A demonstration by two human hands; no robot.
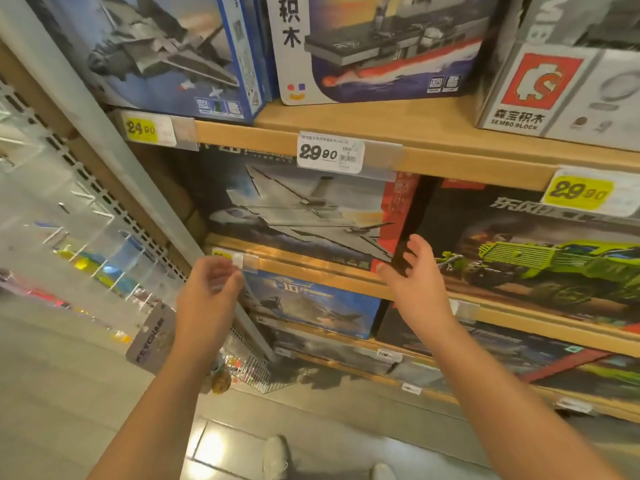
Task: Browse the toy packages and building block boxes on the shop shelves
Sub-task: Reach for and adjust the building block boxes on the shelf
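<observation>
A building block box with a white jet on it stands on the middle wooden shelf. My left hand hovers open near the box's lower left corner, fingers loosely curled and holding nothing. At the box's lower right corner, by its red side strip, my right hand is open with fingers spread. To the right stands a dark box with a green truck. Below is a blue jet box. On the top shelf stand a fighter jet box, a carrier ship box and a grey Sembo Block box.
Price tags reading 29.90 and 24.90 hang on the shelf edges. A grey metal upright borders the shelves on the left, beside a pegboard rack with a keychain card. More boxes fill the lower shelves. Tiled floor and my shoes lie below.
</observation>
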